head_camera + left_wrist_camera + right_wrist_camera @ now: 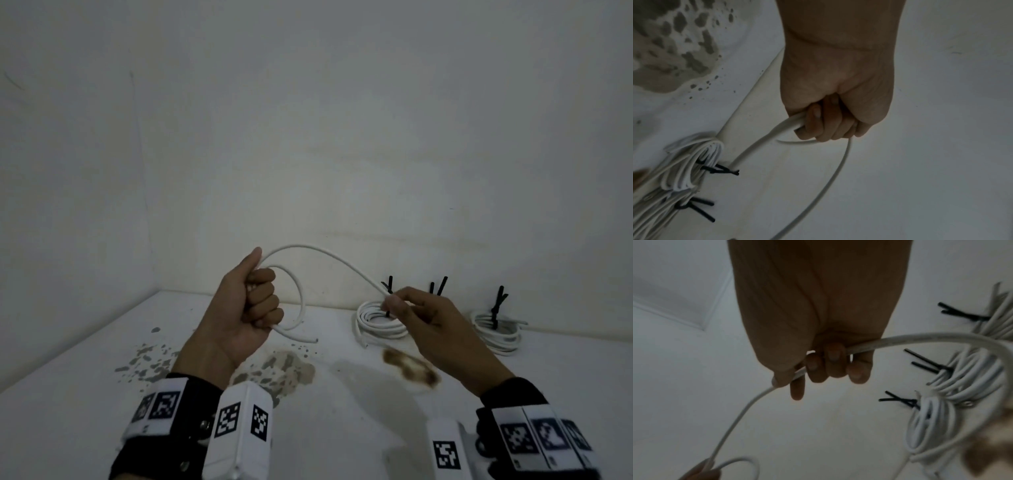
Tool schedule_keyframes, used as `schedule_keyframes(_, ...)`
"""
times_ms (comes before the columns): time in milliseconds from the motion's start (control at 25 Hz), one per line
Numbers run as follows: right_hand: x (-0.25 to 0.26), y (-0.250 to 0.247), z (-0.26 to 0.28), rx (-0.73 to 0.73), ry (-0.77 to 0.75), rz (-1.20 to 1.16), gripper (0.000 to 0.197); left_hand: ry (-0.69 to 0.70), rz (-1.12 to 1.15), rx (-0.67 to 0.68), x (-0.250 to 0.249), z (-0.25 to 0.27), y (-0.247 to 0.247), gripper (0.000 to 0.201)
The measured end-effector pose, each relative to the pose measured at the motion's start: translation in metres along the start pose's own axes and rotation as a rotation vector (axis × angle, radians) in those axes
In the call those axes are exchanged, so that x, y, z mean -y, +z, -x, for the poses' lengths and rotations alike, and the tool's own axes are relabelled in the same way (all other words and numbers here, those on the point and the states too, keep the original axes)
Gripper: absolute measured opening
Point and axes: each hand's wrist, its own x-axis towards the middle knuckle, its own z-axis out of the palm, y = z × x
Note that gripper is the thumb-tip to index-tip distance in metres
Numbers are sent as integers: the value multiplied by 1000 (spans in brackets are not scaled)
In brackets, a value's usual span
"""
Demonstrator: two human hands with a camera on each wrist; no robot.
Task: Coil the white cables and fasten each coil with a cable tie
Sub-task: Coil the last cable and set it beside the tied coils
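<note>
A loose white cable (325,255) arcs in the air between both hands. My left hand (255,298) grips it in a fist with one small loop (301,301) hanging from the fist and the cable end (310,340) poking out below. My right hand (402,305) pinches the same cable further along, just above the table; in the right wrist view the cable (900,339) runs through its curled fingers (833,363). Behind lie finished white coils (380,320) (498,330) bound with black cable ties (388,286) (496,305). The left wrist view shows the fist (830,123) on the cable (781,129).
The white table (342,411) carries grey flaked patches (150,363) near the left and a brown stain (411,368) by the right hand. A pale wall (342,137) rises close behind the coils. Another tie pair (438,286) sticks up behind my right hand.
</note>
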Motion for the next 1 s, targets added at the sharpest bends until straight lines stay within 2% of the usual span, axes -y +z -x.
schedule_keyframes(80,9,16,-6,-16,-64,17,35,-3,60,18,-1,2,-1,51)
schedule_keyframes(160,10,30,-11,-98,-56,100,34,30,74,-5,-2,2,0,55)
schedule_keyframes(280,6,35,-10,-242,67,277,34,59,-1,-15,-2,3,3,59)
schedule_keyframes(400,6,26,-4,-370,177,198,19,16,-99,4,2,5,8,55)
schedule_keyframes(480,8,23,-4,-342,183,70,4,8,-94,33,5,5,13,51)
schedule_keyframes(600,14,36,-8,-270,171,-158,8,2,-33,85,10,6,25,51)
schedule_keyframes(680,26,52,-5,-158,275,-342,19,-23,-42,121,21,6,35,52)
schedule_keyframes(760,38,61,-3,-7,413,-651,36,-60,-81,130,35,7,44,53)
schedule_keyframes(840,44,59,-2,17,456,-964,40,-64,-156,89,46,6,50,55)
schedule_keyframes(880,44,55,-3,1,416,-969,35,-32,-236,46,48,6,50,55)
schedule_keyframes(1000,40,44,-4,-17,326,-662,15,66,-458,-53,51,4,47,53)
